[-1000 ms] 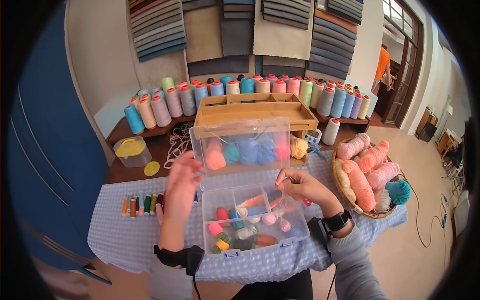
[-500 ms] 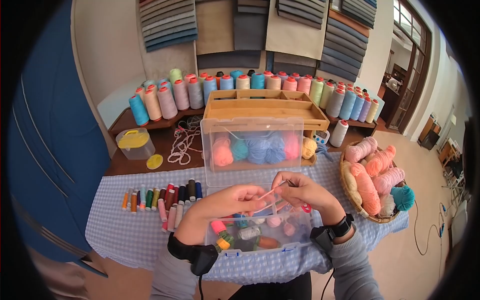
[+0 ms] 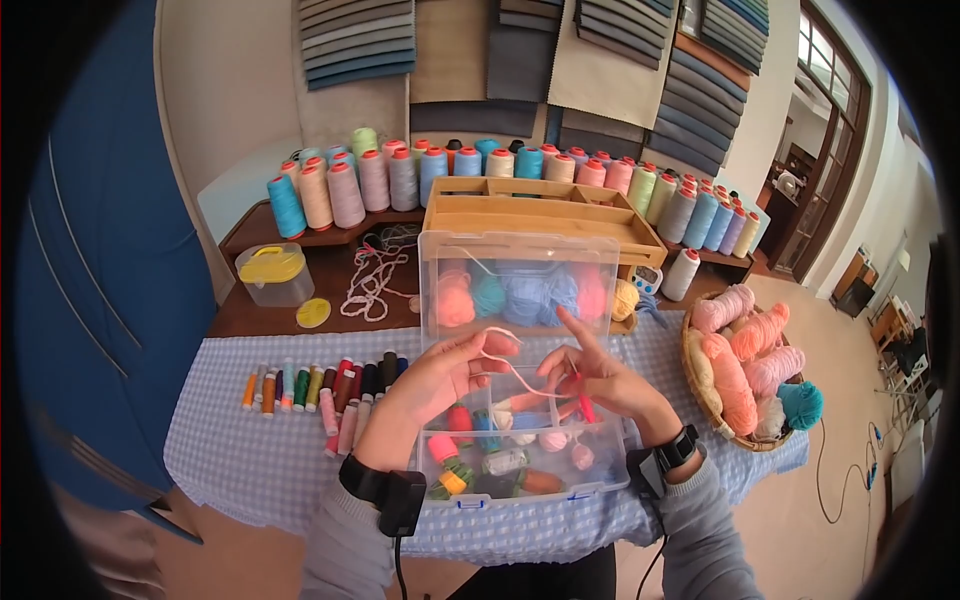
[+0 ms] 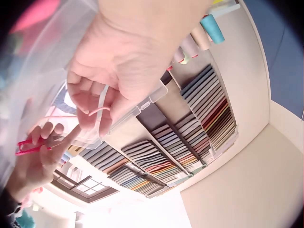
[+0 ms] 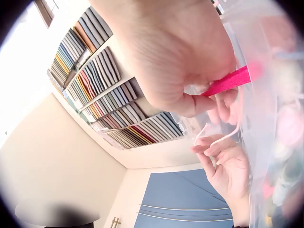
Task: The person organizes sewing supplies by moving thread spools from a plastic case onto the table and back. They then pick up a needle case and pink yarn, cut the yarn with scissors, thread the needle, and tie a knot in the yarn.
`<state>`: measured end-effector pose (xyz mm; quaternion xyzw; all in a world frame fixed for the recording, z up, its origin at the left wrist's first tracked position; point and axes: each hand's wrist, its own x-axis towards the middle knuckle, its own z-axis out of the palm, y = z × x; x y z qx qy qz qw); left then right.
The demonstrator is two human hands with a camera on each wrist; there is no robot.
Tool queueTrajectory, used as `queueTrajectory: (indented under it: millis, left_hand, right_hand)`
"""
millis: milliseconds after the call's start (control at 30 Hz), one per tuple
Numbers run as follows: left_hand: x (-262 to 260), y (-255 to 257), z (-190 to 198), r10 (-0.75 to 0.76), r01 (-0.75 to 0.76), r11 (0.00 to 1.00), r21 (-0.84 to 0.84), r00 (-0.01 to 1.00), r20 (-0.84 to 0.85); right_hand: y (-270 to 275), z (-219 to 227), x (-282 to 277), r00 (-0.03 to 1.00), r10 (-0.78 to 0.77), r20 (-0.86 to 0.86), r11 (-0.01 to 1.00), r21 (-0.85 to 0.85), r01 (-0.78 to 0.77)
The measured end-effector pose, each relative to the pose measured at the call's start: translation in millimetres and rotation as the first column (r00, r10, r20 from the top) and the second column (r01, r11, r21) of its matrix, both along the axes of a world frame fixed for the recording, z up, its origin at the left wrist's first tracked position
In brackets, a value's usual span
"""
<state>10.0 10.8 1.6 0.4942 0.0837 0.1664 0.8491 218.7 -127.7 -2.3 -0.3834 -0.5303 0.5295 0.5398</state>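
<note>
A pale pink yarn strand curves between the hands above the open clear divided box. My left hand pinches it between thumb and fingers; in the left wrist view a short end crosses the fingertips. My right hand, index finger extended, holds a small tool with a bright pink handle, its metal part mostly hidden by the fingers. The strand runs down toward the right hand; whether that hand grips it, I cannot tell. Thread spools and small yarn pieces lie in the box's compartments.
Behind stands the box's raised lid, with yarn balls seen through it. A wooden organiser is at the back, small spools at left, and a basket of yarn skeins at right. Checked cloth covers the table.
The hands, close together half a second ago, have moved slightly apart, with the strand now slack between them. My right index finger has straightened, and the pink handle shows more. The head view has shifted.
</note>
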Motion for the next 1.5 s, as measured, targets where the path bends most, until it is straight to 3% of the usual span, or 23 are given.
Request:
queueTrajectory:
  millis: [67, 300, 367, 467, 567, 733, 900, 933, 967, 1033, 1100, 1200, 1333, 1400, 1500]
  left_hand:
    - [0, 3, -3, 0.031, -0.024, 0.995, -0.096, 0.997, 0.069]
    - [2, 6, -10, 0.121, -0.109, 0.981, -0.158, 0.99, 0.067]
    - [3, 12, -16, 0.047, -0.031, 0.991, -0.127, 0.991, 0.127]
    - [3, 6, -11, 0.139, -0.122, 0.981, -0.153, 0.985, 0.107]
    - [5, 9, -11, 0.252, -0.219, 0.955, -0.198, 0.955, 0.159]
    - [5, 15, -16, 0.281, -0.214, 0.946, -0.242, 0.915, 0.289]
    - [4, 11, -15, 0.272, -0.236, 0.959, -0.159, 0.924, 0.268]
    - [3, 10, -14, 0.272, -0.236, 0.959, -0.159, 0.924, 0.267]
    - [2, 10, -13, 0.234, -0.221, 0.972, -0.084, 0.948, 0.214]
    - [0, 8, -9, 0.199, -0.2, 0.98, -0.009, 0.967, 0.157]
    - [-2, 5, -4, 0.151, -0.128, 0.968, 0.216, 0.984, -0.096]
    - [-1, 6, -6, 0.062, -0.012, 0.954, 0.3, 0.986, -0.158]
    - [-1, -1, 2, 0.048, 0.012, 0.936, 0.351, 0.986, -0.163]
    - [-2, -1, 2, -0.081, 0.122, 0.929, 0.35, 0.988, -0.129]
    - [-3, -2, 4, -0.087, 0.144, 0.916, 0.375, 0.983, -0.163]
  right_hand:
    - [-5, 8, -6, 0.984, 0.126, 0.124, 0.99, -0.086, -0.116]
    - [-3, 11, -2, 0.984, 0.164, 0.07, 0.974, -0.169, -0.151]
    - [-3, 9, -2, 0.986, 0.079, -0.147, 0.977, -0.183, -0.106]
    - [-2, 11, -8, 0.978, -0.055, -0.199, 0.994, -0.107, 0.034]
    - [2, 2, -2, 0.972, -0.089, -0.217, 0.994, -0.076, 0.074]
    - [2, 0, 3, 0.955, -0.097, -0.279, 0.989, -0.135, 0.061]
    - [-4, 12, -2, 0.958, -0.125, -0.259, 0.981, -0.179, 0.08]
    - [-5, 9, 3, 0.968, -0.043, -0.247, 0.984, -0.179, -0.002]
    - [-5, 8, 5, 0.971, 0.04, -0.235, 0.98, -0.181, -0.084]
    - [-6, 10, 3, 0.976, 0.034, -0.215, 0.978, -0.194, -0.077]
    - [-7, 10, 1, 0.981, 0.029, -0.194, 0.976, -0.207, -0.069]
    - [-8, 9, 1, 0.96, 0.05, -0.275, 0.969, -0.22, -0.113]
    - [-8, 6, 2, 0.96, 0.079, -0.269, 0.965, -0.222, -0.141]
    - [-9, 4, 0, 0.961, 0.059, -0.271, 0.963, -0.239, -0.126]
    - [-9, 4, -8, 0.978, 0.053, -0.202, 0.96, -0.259, -0.105]
